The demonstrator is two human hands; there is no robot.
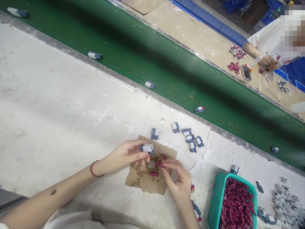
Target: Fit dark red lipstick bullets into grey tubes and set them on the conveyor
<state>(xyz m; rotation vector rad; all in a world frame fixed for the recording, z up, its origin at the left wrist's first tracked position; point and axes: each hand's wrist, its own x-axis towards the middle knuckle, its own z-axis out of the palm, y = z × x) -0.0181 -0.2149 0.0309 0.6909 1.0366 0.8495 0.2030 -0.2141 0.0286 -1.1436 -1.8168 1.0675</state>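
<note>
Head view: my left hand grips a grey-blue piece; at its four o'clock, my right hand pinches a maroon part, best held lightly.

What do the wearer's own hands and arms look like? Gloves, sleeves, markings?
No gloves: left hand and right hand are both bare. A thin reddish bracelet circles the left wrist; none shows on the right. Visible forearms are uncovered, with a small oval mark on the left one. Pale clothing shows at the bottom edge.
</note>
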